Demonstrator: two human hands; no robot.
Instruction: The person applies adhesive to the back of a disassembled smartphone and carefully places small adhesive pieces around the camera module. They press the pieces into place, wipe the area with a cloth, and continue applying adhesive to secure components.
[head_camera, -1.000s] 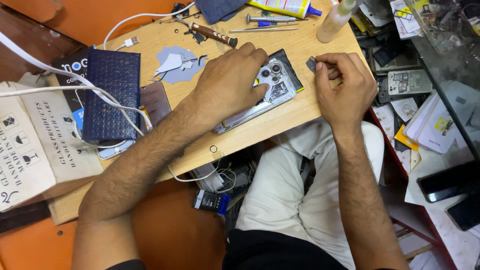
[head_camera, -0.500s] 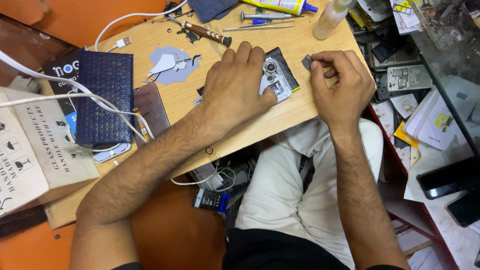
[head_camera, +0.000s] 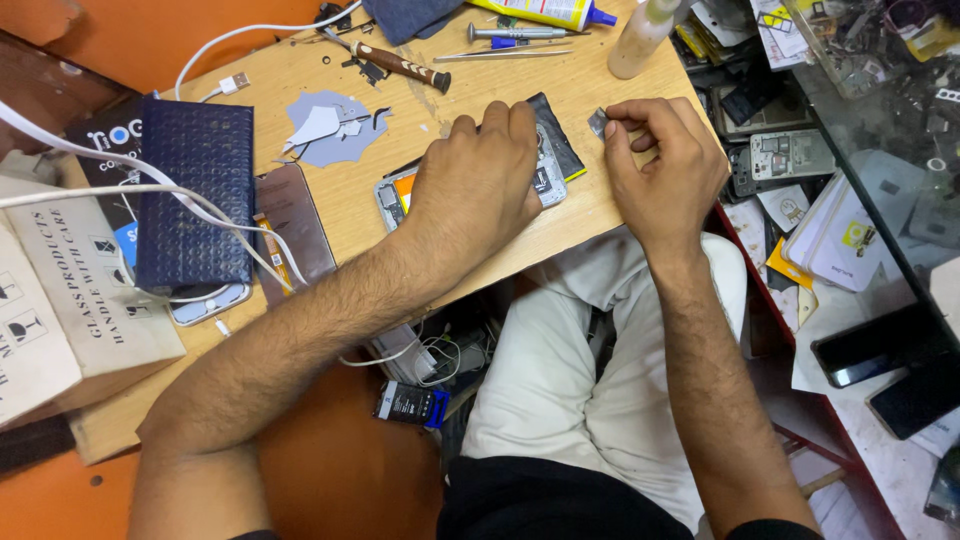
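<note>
Currently we pinch a small dark chip (head_camera: 598, 121) in our right hand (head_camera: 665, 165): light, fragile, held edgewise; our left hand (head_camera: 478, 190) lies flat on the opened phone (head_camera: 545, 160).

1. a phone repair workshop: an opened phone (head_camera: 470, 185) lies on a worn wooden desk (head_camera: 340, 215).
2. screwdrivers (head_camera: 395, 62), a glue tube (head_camera: 545, 12) and a small bottle (head_camera: 640, 38) lie along the desk's far edge.
3. loose phone parts (head_camera: 785, 155) and dark handsets (head_camera: 880, 345) crowd the right side.
4. charging cables (head_camera: 215, 60) trail across it.
</note>
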